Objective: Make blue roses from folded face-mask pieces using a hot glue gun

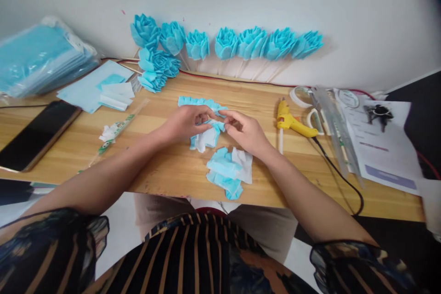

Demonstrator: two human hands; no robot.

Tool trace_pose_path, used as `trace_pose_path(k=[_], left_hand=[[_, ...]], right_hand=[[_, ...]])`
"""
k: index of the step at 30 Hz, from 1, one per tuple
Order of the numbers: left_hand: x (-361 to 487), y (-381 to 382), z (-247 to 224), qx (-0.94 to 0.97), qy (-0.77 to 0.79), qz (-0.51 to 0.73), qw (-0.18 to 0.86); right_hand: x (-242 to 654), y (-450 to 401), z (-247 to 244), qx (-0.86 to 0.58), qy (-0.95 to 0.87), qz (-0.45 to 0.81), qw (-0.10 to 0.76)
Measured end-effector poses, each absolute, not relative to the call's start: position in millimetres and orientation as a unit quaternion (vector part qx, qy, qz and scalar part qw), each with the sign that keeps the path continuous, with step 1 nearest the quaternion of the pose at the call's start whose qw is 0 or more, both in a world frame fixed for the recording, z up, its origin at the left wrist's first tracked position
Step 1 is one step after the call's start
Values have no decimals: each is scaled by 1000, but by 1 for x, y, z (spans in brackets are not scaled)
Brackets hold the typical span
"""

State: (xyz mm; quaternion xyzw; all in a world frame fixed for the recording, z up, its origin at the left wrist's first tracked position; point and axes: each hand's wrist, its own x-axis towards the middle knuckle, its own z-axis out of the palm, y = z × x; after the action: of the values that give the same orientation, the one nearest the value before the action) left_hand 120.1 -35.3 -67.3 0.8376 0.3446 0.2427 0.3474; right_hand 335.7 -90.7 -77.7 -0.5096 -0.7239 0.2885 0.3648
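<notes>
My left hand [189,124] and my right hand [246,131] meet over the middle of the table, fingers pinched on a small blue cloth piece [217,126] with ruffled edges. Under and just before my left fingers lies a white-and-blue piece [205,139]. A row of blue cloth petals [196,100] lies flat just beyond my hands. Nearer the front edge, below my right hand, is a loose pile of blue and white cloth pieces [227,167]. The exact grip of the fingertips is partly hidden.
Blue cloth flowers on sticks [225,43] lean along the wall. A yellow glue gun [292,121] with a black cord lies right, near tape rolls [300,96] and papers with keys [379,117]. Left are a phone [36,138], cut sheets [94,85] and a bagged blue stack [41,59].
</notes>
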Motion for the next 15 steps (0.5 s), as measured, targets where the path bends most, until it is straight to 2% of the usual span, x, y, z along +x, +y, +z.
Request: trace_pose_path(k=[5,11,15], left_hand=[[122,-38,-69,817,351,264,374],[124,-43,-62,793,355,277,411],[125,-42,-58,758,354,286,467]], right_hand=[[336,-91,-77,-513,-712,272,396],[340,-92,-72,-492,-770,160,373],[342,-90,-70,-496,-772,149,368]])
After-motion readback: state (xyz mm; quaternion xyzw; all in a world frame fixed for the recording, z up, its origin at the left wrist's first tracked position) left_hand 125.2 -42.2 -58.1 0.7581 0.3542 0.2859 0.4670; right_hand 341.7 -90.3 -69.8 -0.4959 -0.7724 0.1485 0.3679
